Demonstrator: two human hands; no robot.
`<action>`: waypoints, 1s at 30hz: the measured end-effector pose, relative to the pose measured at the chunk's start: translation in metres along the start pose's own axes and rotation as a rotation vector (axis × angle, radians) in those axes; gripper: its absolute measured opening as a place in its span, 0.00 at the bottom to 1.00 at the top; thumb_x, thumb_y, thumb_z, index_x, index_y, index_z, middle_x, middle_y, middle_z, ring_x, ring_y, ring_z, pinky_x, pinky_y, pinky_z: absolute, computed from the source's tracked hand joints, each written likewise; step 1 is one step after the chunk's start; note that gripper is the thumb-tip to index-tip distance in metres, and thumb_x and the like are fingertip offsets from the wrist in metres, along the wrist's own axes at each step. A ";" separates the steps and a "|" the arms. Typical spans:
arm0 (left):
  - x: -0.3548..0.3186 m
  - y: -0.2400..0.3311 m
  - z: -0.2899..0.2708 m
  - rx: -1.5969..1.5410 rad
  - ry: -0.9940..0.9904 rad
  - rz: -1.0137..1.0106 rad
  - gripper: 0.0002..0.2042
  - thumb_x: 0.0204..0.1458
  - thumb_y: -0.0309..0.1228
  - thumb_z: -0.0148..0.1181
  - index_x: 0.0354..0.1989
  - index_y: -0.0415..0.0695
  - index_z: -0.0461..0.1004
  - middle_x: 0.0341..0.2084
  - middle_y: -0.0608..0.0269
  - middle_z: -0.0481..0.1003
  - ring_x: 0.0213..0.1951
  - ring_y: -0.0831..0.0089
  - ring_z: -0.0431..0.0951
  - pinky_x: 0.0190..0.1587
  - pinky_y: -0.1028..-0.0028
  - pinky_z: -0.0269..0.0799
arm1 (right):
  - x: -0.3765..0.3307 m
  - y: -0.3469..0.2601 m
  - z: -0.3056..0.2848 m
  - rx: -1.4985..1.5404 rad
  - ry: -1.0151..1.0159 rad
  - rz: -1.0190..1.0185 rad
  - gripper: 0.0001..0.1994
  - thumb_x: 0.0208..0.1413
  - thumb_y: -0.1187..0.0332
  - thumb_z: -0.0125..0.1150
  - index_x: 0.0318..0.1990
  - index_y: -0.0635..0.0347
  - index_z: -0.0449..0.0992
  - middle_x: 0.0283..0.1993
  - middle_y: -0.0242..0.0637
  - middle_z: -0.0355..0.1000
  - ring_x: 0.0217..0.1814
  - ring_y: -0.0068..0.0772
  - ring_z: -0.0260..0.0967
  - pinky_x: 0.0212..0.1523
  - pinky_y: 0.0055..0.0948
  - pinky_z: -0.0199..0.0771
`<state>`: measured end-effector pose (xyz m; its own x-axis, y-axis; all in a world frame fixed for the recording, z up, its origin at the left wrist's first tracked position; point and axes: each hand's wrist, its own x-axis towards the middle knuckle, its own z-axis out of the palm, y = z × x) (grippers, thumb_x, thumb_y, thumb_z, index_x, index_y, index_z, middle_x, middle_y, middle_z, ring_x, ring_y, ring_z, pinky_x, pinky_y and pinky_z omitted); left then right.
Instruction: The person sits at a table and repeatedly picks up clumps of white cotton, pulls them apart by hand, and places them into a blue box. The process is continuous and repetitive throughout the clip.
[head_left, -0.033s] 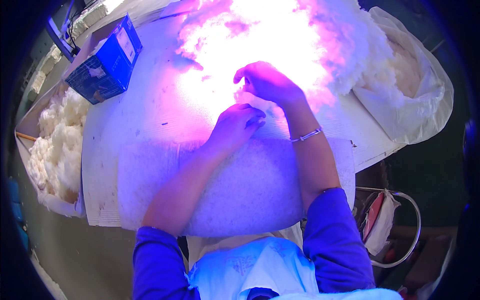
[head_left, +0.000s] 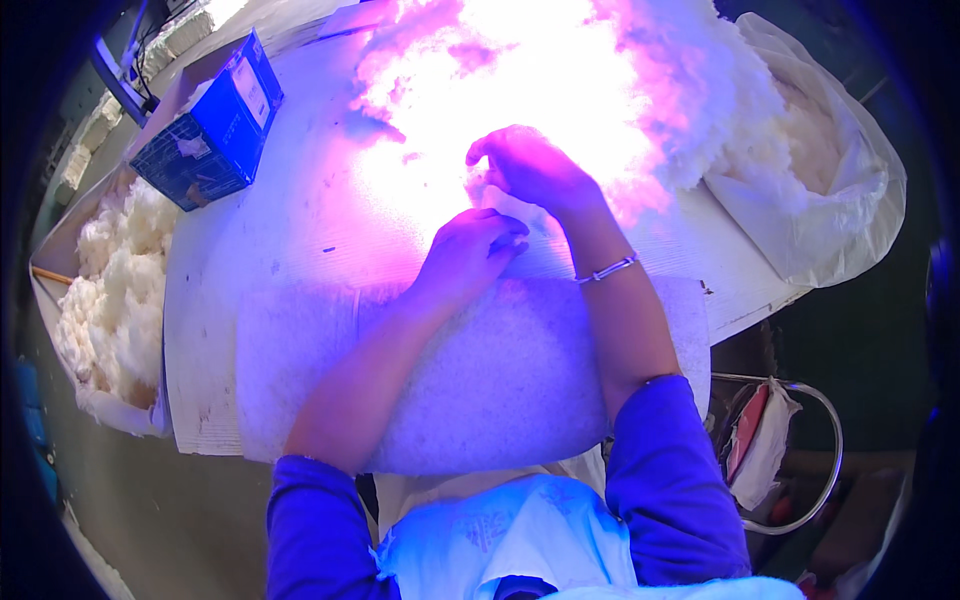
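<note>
Both your hands work one small white fibre tuft (head_left: 480, 190) under the glare — right hand (head_left: 530, 165) pinching it, left hand (head_left: 470, 250) curled narrow, steadying on the white padded sheet (head_left: 480, 390)

blue box (head_left: 210, 125) | plastic bag (head_left: 830, 200) | fibre bin (head_left: 105, 300) | metal ring stand (head_left: 790, 450)

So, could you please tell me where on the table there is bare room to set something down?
Bare board lies between the blue box and the left hand, above the white pad. The far side is crowded with the fluffy fibre pile, where the right hand works.
</note>
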<state>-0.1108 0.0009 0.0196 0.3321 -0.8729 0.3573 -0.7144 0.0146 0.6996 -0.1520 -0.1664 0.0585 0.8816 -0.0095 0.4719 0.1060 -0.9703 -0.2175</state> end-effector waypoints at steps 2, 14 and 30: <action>0.000 -0.004 -0.002 -0.111 0.000 -0.123 0.13 0.48 0.30 0.62 0.41 0.40 0.73 0.29 0.59 0.75 0.32 0.70 0.77 0.38 0.72 0.73 | 0.002 0.007 0.018 0.213 -0.126 0.237 0.09 0.44 0.72 0.58 0.36 0.59 0.77 0.29 0.42 0.72 0.32 0.41 0.72 0.35 0.36 0.74; 0.017 -0.044 -0.005 -0.823 0.309 -0.307 0.19 0.48 0.21 0.58 0.51 0.39 0.66 0.35 0.63 0.72 0.34 0.77 0.75 0.38 0.76 0.72 | 0.028 -0.025 -0.011 0.417 -0.142 0.059 0.06 0.47 0.73 0.57 0.32 0.62 0.77 0.28 0.41 0.74 0.31 0.35 0.73 0.35 0.33 0.74; 0.015 -0.027 -0.010 -0.554 0.228 -0.284 0.28 0.47 0.27 0.63 0.58 0.45 0.62 0.48 0.57 0.68 0.45 0.73 0.73 0.45 0.73 0.72 | -0.025 0.046 -0.045 -0.234 0.415 0.088 0.07 0.39 0.74 0.62 0.29 0.58 0.75 0.24 0.38 0.72 0.27 0.39 0.72 0.31 0.35 0.72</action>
<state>-0.0803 -0.0079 0.0117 0.6266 -0.7555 0.1911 -0.1773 0.1006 0.9790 -0.1897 -0.2215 0.0749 0.6199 -0.1430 0.7715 -0.1091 -0.9894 -0.0958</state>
